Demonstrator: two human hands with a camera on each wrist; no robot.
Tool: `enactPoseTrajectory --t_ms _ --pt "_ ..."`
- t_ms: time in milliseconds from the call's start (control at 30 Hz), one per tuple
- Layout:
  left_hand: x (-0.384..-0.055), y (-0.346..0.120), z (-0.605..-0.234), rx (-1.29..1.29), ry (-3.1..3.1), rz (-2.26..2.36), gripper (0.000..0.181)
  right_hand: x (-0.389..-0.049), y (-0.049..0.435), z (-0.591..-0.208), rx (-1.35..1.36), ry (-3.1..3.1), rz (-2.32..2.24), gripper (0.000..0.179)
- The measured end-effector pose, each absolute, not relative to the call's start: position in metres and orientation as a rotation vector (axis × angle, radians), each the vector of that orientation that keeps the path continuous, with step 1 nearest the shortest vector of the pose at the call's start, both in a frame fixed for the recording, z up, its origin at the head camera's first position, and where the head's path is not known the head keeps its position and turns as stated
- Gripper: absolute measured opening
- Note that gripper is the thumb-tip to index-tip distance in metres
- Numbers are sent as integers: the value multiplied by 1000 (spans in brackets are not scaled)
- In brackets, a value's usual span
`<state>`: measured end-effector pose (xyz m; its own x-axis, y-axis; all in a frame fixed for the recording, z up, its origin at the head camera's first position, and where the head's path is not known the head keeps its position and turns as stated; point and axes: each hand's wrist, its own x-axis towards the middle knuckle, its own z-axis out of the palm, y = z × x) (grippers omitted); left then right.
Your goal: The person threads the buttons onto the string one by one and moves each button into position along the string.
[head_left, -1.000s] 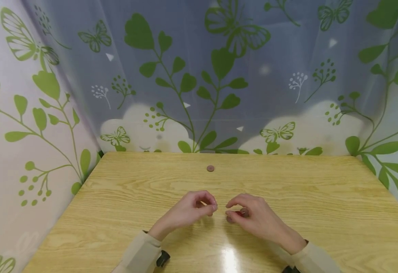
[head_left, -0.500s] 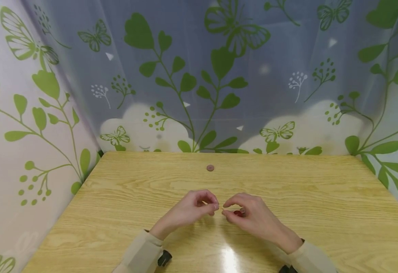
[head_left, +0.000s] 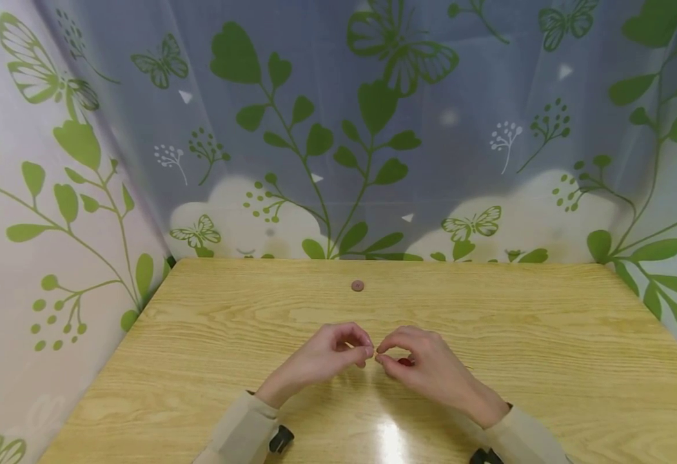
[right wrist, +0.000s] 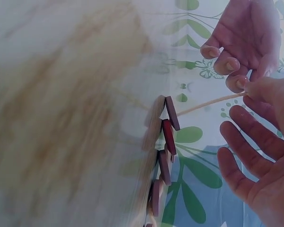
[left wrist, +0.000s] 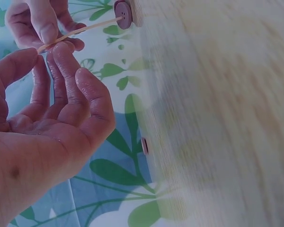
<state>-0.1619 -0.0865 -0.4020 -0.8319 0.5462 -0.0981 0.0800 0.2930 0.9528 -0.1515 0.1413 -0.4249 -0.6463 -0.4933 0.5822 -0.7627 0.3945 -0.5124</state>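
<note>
My left hand (head_left: 329,353) and right hand (head_left: 428,361) meet fingertip to fingertip low over the table. In the left wrist view, a thin pale string (left wrist: 92,27) runs from a brown button (left wrist: 126,16) to the fingertips. The left thumb and forefinger pinch it near its end, with the right fingertips on it close by. In the right wrist view, the right thumb and forefinger pinch this string, its other fingers spread. Several brown buttons and a red button (right wrist: 168,136) stand tilted in a row by the string. The right hand partly hides the red one in the head view.
A single brown button (head_left: 358,285) lies near the far edge of the wood-grain table (head_left: 245,296). A curtain (head_left: 338,129) printed with leaves and butterflies hangs behind it and along both sides.
My right hand has moved slightly left until its fingertips reach the left hand's. Brown buttons seen under the right hand are now covered in the head view. The far button stays put.
</note>
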Motion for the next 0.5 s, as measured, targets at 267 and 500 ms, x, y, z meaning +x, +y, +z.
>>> enactPoseTrajectory --t_ms 267,500 --pt "-163 -87 -403 551 2160 1550 16 -150 143 -421 1046 -2383 1229 16" --pt "-163 -87 -402 563 2155 1533 17 -149 144 -417 974 -2436 1275 15"
